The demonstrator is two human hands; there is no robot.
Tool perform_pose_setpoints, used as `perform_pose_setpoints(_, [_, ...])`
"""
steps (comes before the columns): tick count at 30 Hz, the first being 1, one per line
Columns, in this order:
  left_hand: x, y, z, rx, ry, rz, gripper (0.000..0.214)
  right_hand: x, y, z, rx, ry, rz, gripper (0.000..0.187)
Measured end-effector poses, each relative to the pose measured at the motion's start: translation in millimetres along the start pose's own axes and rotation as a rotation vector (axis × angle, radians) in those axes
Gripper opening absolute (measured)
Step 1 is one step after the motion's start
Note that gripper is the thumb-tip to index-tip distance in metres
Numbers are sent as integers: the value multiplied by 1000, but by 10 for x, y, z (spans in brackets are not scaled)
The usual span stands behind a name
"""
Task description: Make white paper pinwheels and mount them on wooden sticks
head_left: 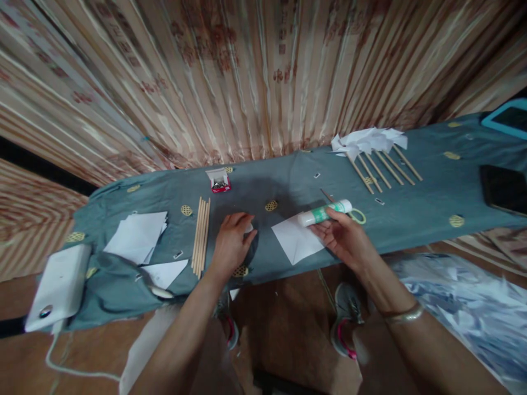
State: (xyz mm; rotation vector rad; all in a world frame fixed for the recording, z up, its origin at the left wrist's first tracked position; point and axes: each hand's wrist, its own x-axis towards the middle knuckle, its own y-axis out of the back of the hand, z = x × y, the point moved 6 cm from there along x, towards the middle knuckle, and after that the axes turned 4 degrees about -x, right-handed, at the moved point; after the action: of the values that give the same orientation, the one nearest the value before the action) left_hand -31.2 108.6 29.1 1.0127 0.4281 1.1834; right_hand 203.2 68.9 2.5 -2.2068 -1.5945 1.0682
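My right hand [343, 236] is closed around a glue stick [324, 213] with a white and green body, held tilted above the cloth. Under it lies a square of white paper [294, 241] with crease lines. Scissors with green handles [357, 216] lie partly hidden behind the glue stick and hand. My left hand [234, 241] has its fingers curled just left of the paper. Between its thumb and fingers shows a small white piece [249, 227], which looks like the glue stick's cap. Several wooden sticks [201, 236] lie side by side left of that hand.
A red box of metal pins [220, 182] stands open at the back. White paper sheets [138, 236] lie at left, near a white device with a cable [63, 285]. Paper pinwheels on sticks [370, 144] lie back right. A dark phone [504, 189] rests far right.
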Motion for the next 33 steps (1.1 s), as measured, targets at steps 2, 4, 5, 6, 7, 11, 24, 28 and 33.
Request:
perform_pose_setpoints(2, [4,-2,-47,-192,51,35,23,-8,-26,9,4,-8,-25,15])
perform_pose_setpoints(4, [-12,-33,-65,-491,164,86,20,-21,-68,10,5,-1,-63,18])
perform_pose_setpoints(5, [-26,-72,-62,-673,237,103,22,-31,-94,13,8,2,-81,20])
perform_pose_setpoints(6, [-44,-129,-50,-861,319,108,26,-43,-121,20,13,2,-95,22])
perform_pose_setpoints(7, [-61,-202,-19,-1042,396,91,29,-57,-149,31,13,0,-107,24])
perform_pose_setpoints(11, [-109,-373,147,-1447,578,47,39,-104,-253,99,-30,-12,-138,28])
perform_pose_setpoints(24, [-155,-354,178,-1489,609,41,43,-129,-333,154,-111,-1,-111,28])
perform_pose_setpoints(28, [-155,-350,156,-1439,567,47,44,-131,-334,162,-133,25,-105,26])
perform_pose_setpoints(33, [-159,-366,122,-1363,521,53,41,-132,-338,174,-157,37,-106,21])
